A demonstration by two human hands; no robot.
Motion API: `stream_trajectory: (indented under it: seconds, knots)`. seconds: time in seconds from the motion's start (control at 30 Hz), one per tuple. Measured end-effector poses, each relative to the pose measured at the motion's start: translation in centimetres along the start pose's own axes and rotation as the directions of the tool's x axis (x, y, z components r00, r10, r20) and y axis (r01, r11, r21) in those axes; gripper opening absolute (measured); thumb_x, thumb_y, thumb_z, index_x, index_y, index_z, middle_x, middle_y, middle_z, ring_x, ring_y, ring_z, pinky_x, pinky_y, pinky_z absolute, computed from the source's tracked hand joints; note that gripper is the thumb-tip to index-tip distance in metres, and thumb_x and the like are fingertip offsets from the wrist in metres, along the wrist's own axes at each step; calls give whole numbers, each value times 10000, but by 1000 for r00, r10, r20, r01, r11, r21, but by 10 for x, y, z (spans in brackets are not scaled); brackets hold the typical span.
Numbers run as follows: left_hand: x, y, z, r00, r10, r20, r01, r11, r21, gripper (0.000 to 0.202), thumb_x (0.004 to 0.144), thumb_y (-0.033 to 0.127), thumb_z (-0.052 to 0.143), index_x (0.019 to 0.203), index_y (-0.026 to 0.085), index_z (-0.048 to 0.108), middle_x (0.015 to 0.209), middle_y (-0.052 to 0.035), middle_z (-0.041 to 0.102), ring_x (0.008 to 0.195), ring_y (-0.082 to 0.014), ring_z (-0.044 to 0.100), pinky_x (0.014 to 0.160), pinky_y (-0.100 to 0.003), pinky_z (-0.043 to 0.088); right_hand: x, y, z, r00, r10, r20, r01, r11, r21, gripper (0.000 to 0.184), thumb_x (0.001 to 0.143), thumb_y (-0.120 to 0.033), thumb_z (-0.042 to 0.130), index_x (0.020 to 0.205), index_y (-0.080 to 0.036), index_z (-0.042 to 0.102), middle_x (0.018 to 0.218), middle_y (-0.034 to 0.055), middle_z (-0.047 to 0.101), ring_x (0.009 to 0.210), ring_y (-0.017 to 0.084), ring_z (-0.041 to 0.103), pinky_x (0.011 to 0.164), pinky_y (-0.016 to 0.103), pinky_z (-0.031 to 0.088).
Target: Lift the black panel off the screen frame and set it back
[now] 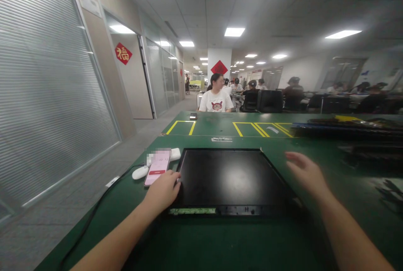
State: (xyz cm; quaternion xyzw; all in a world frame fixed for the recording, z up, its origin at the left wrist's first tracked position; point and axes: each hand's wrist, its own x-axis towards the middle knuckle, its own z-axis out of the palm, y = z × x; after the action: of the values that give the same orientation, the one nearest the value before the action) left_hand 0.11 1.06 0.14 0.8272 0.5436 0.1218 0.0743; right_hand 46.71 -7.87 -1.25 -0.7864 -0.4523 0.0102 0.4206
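A black LCD display panel (229, 176) lies flat, screen up, on the green table in front of me. Along its near edge runs a green circuit strip (192, 211). My left hand (164, 188) is at the panel's left edge, fingers bent and closed on the rim. My right hand (304, 172), slightly blurred, hovers off the panel's right side. It is empty, with fingers loosely bent and the thumb side toward the panel. A phone (157, 168) with a lit pink screen leans just beyond my left hand, on a white object (140, 172).
A dark pile of flat panels (343, 128) lies at the table's back right, with blurred cables (392, 193) nearer. Yellow tape (248, 129) marks the far part of the green table (220, 246). A black cable (94, 208) trails along the left edge. A person (216, 98) sits opposite.
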Motion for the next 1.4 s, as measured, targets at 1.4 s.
stream_trajectory:
  seconds: [1.4]
  knots:
    - [10, -2, 16, 862, -431, 266, 179, -233, -956, 400, 685, 46, 727, 1011, 230, 584, 969, -11, 732, 690, -168, 721, 589, -260, 563, -2, 26, 40, 918, 260, 299, -219, 962, -166, 299, 754, -325, 609, 1002, -218, 737, 1028, 94, 741, 901, 259, 682, 690, 330, 497]
